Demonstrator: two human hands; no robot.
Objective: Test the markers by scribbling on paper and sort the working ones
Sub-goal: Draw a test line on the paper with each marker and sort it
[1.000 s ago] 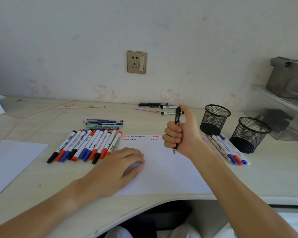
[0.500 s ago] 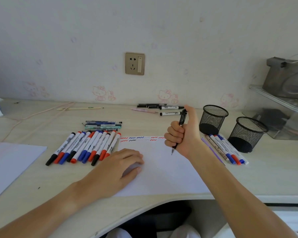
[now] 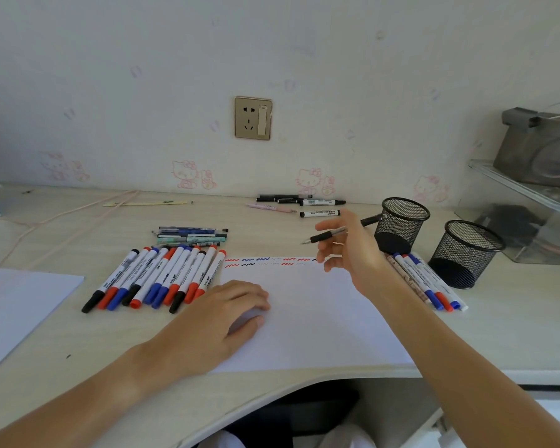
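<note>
Right hand, right of centre, grasps a black pen between fingers and thumb, held above the top edge of the paper; tip points left, rear end passes behind the hand toward the left cup, contact with cup unclear. Left hand lies flat on the paper's left part, fingers relaxed, holding nothing. Red, blue and black squiggles run along the paper's top; the right ones are hidden behind the right hand, some too faint to read. Marker row left of the paper, pen stack just above it. More markers lie between paper and right cup. Labels too small to read. Box at right edge cut off.

Versus 0.5 s ago: the pen was upright in a fist, thumb on top; now it lies near horizontal in a looser finger hold. Left hand unchanged.
</note>
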